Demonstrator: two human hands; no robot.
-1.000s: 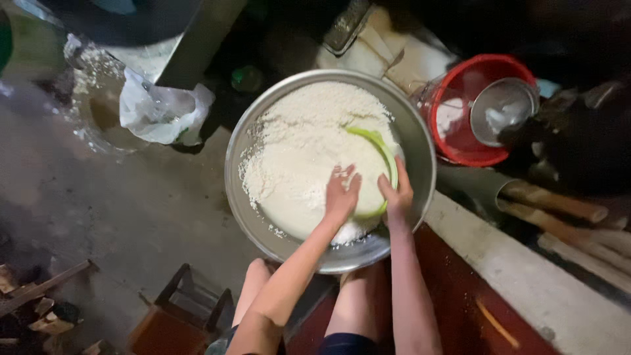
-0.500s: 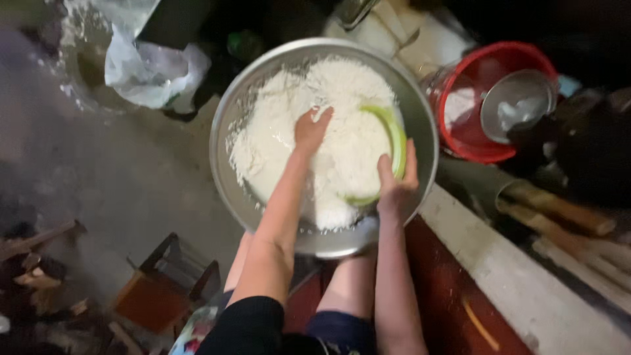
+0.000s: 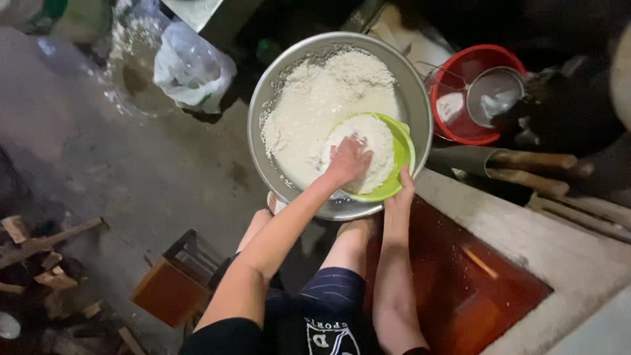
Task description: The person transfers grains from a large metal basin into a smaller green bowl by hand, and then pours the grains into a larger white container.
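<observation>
The left hand (image 3: 347, 161) is lying flat, fingers spread and apart, pressing down on the white grainy heap, rice by the look of it, filling the green plastic bowl (image 3: 401, 154). The right hand (image 3: 402, 192) is clamped on that bowl's near rim, thumb over the edge, tilting it slightly inside the big metal basin (image 3: 420, 105). The green bowl is sitting in the basin's near right part, resting against the main mound of rice (image 3: 315, 105) that is filling most of the basin.

Doing this well, to my eye, is a matter of keeping the palm broad and level so the grains are packing evenly, while the other hand is holding the rim steady and low over the basin so any spill is falling back in.

Moving outward: the basin is sitting on the concrete floor (image 3: 131, 177) above the person's bare knees. To its right a red bucket (image 3: 460, 128) is holding a metal strainer (image 3: 493, 92). A crumpled clear plastic bag (image 3: 190, 66) is lying at upper left, a small wooden stool (image 3: 174, 283) at lower left, firewood scraps (image 3: 39, 256) beyond it.
</observation>
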